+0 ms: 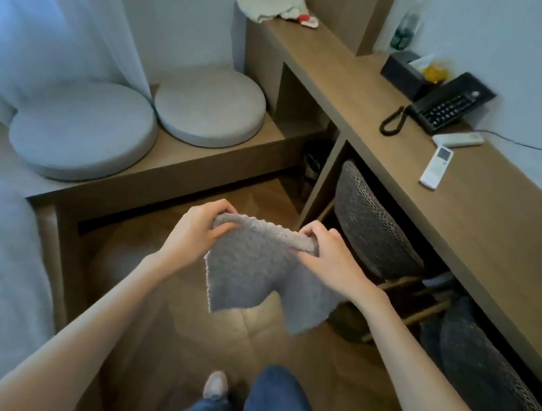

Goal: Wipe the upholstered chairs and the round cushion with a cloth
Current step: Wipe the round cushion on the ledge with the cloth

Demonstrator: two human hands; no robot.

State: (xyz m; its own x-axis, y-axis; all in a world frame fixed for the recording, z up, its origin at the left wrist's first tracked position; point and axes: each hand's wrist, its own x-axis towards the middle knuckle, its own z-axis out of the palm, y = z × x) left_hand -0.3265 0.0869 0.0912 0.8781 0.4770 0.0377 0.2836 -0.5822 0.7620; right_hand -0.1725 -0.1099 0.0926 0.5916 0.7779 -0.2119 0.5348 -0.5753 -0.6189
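Cloth [255, 271], grey and nubbly, hangs in mid-air above the wooden floor [246, 348]. It looks limp and light, and likely to bunch unless it is taken along its top edge. Both hands have it there: the left hand [192, 233] and right hand [327, 262] each curl fingers [220, 207] and thumb over an upper corner, pinching it. Beyond, a round cushion [82, 129] and its twin [210, 107] sit on a low platform [200, 160]. One dark woven chair [372, 223] and a second chair [496, 383] wait tucked under the table [465, 207].
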